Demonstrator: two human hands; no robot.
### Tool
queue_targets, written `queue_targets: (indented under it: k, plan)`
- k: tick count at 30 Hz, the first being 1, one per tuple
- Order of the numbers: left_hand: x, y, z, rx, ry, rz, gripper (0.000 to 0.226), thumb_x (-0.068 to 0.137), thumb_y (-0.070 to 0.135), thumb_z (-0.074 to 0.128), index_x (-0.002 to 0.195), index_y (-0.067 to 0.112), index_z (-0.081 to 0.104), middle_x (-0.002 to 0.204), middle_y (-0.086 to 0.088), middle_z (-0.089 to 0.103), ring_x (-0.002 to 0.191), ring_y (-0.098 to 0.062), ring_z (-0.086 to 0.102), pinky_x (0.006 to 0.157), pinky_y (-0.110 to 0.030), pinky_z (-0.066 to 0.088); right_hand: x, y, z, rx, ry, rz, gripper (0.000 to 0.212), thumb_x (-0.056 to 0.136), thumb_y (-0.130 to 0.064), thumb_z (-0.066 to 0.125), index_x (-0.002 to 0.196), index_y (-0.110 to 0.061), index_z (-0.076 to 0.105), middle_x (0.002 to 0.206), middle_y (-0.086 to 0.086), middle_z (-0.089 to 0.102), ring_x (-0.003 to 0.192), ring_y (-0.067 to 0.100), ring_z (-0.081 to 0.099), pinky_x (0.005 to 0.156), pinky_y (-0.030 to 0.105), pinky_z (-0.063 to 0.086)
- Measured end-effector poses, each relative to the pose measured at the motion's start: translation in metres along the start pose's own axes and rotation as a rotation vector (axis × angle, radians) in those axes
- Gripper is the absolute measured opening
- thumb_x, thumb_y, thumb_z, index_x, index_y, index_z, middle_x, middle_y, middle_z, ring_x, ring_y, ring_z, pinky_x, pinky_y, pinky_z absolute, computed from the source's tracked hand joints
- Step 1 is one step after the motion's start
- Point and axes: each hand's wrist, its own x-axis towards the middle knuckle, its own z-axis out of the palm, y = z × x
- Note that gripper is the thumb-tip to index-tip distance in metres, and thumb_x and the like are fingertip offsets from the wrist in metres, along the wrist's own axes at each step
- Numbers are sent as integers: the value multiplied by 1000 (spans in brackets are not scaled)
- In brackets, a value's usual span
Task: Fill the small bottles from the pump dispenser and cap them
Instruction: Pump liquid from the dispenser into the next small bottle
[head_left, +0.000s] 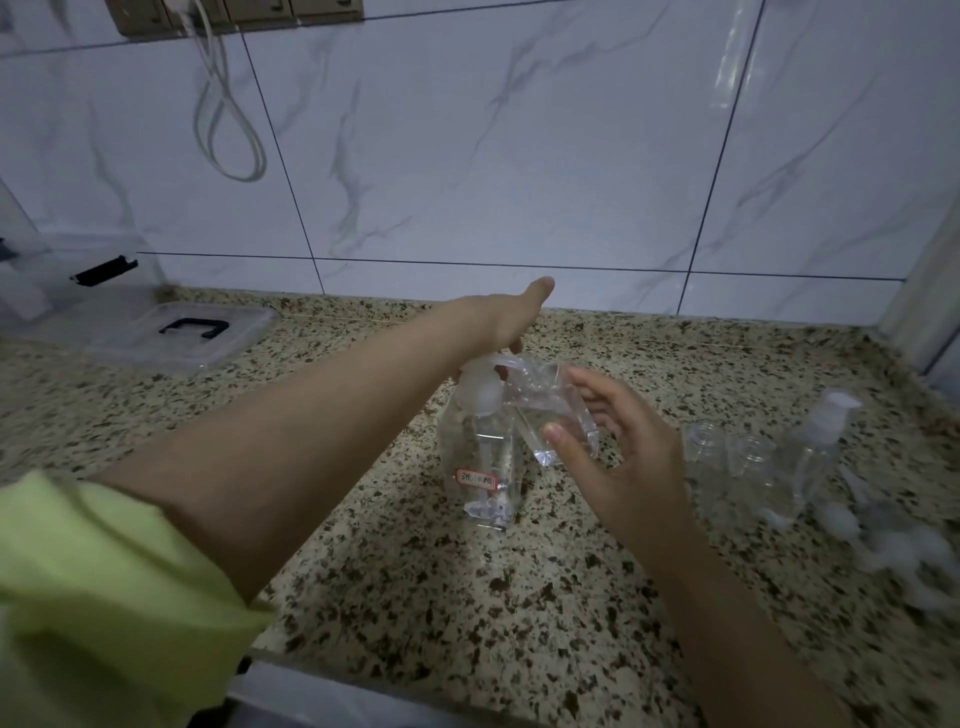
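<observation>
1. Two hands in view. Left hand (511, 317) reaches over the pump dispenser (480, 447); its fingers are hidden behind the pump head (483, 382), so whether they press or curl on it cannot be told.
2. Right hand (618, 457) grasps a small clear bottle (558, 415), thumb in front, fingers behind; the bottle is tilted, its mouth up against the pump spout. Fill level hard to make out through the clear plastic.
3. Dispenser stands upright mid-counter, clear squarish body, white pump, small red-edged label (475, 479) with unreadable print.
4. Right of the hands: two open clear bottles (727, 457), a capped bottle (818, 441) lying tilted, and blurred white caps (898, 545) near the edge; count unclear.
5. Left forearm crosses in front of the counter's left half; green sleeve (93, 571) cut off by the frame.
6. Far left: clear plastic box lid (182, 332) with black handle, and a clear box (62, 280) partly cut off.
7. Counter (467, 597) is speckled granite; wall is glossy marble-look tile (519, 156); white cable (228, 114) loops down from a socket strip.
</observation>
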Motion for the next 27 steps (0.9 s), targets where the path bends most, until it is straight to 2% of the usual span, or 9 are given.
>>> queue_targets:
  k: [3,6,9,13,17,21,27]
  plan:
    - [0,1,0,18,44,5,93,92,76,3,120,16,68,131,-13,60,119,-33,52,85,-39,33,0,0,0,11,2,5,49,89,-34,70,135,-24,56,124,-9,67,115,9,64,96,40,57]
    - [-4,5,0,51,-7,-22,93,93,74,3,129,14,63,134,-14,57,124,-35,51,86,-40,33,0,-1,0,5,-2,9,49,89,-34,70,135,-26,55,124,-9,67,115,10,64,95,41,57]
    - [-4,6,-5,89,69,7,94,91,77,2,124,18,67,131,-13,60,121,-34,52,91,-42,36,0,-1,0,24,9,18,48,89,-35,70,134,-26,56,123,-9,67,115,11,64,95,43,57]
    - [-4,3,-3,66,85,5,95,90,78,2,117,19,70,128,-13,61,117,-34,54,86,-39,37,0,-1,0,21,4,17,48,89,-35,69,134,-23,57,123,-10,67,114,10,64,96,40,56]
    - [-6,6,1,85,68,-13,95,91,77,1,131,17,64,137,-16,56,125,-35,50,100,-45,35,0,-2,0,15,1,9,49,88,-34,71,134,-23,57,123,-9,67,114,8,64,96,36,56]
    - [-6,3,-1,25,77,3,95,91,76,2,116,16,70,128,-15,60,119,-33,52,88,-40,33,1,-3,0,16,1,9,49,89,-35,70,134,-24,56,125,-10,66,116,7,64,99,31,54]
    - [-5,3,-2,18,59,6,95,91,77,2,117,17,71,130,-14,60,123,-34,51,88,-41,32,1,-2,-2,13,1,18,50,88,-36,70,135,-26,56,126,-14,65,117,6,63,99,33,55]
